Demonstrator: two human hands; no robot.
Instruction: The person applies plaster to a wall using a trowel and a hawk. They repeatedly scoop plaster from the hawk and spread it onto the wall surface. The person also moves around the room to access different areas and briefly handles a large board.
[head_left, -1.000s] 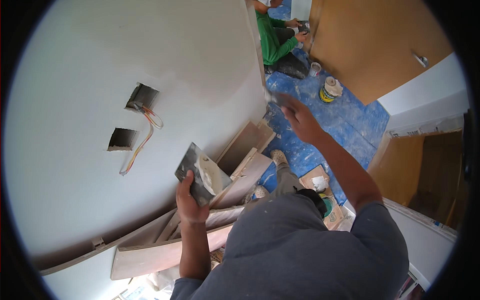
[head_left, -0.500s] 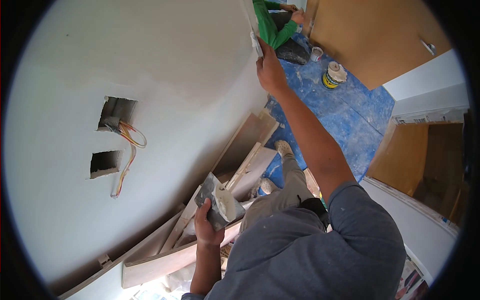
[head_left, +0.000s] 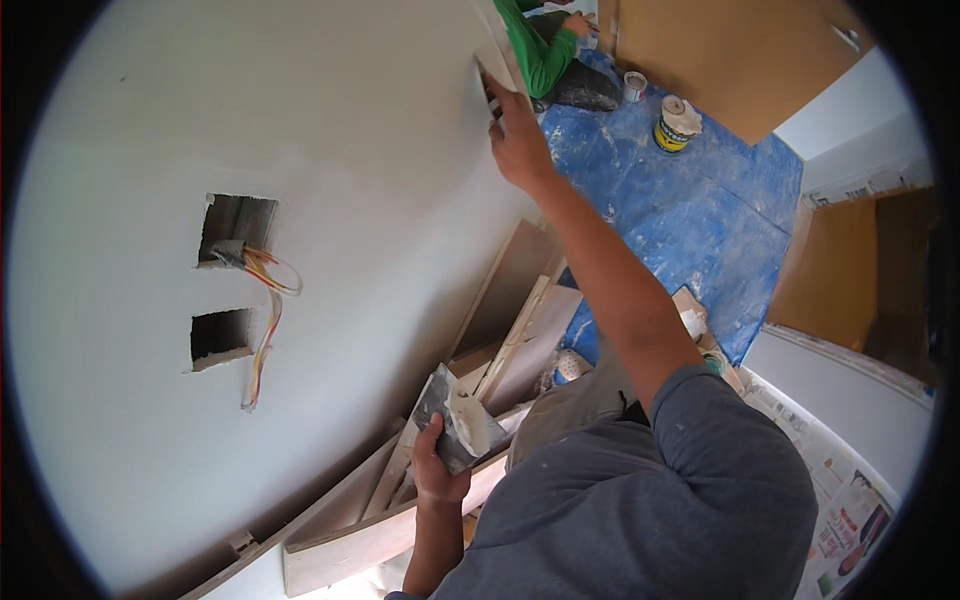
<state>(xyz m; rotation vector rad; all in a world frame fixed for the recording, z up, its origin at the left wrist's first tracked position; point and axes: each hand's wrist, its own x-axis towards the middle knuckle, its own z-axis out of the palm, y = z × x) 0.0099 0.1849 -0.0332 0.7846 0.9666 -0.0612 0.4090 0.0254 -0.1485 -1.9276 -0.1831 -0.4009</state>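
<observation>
At the far edge of the white wall (head_left: 340, 130), my right hand (head_left: 522, 145) grips a putty knife (head_left: 487, 84), its blade against the surface. The hand hides most of the tool. Low and close to my body, my left hand (head_left: 440, 470) is closed round the edge of a flat grey plate (head_left: 432, 400), its thumb on top. A thick mound of white putty (head_left: 467, 420) lies on the plate, which is tilted. To the left, two square holes are cut in the wall; coloured wires (head_left: 268, 285) hang out of the upper hole (head_left: 238, 220).
Wooden boards (head_left: 490, 330) lean along the wall's foot beside my legs. Blue sheeting (head_left: 660, 220) covers the floor, with a putty-smeared bucket (head_left: 678, 125) and a small tin (head_left: 634, 86) on it. A person in a green sleeve (head_left: 540, 50) sits beyond the wall's edge. A brown door (head_left: 710, 60) stands far right.
My right hand has shifted left and slightly up, bringing the putty knife from the wall's edge onto its face. My left hand still holds the plate. The whole view has shifted a little.
</observation>
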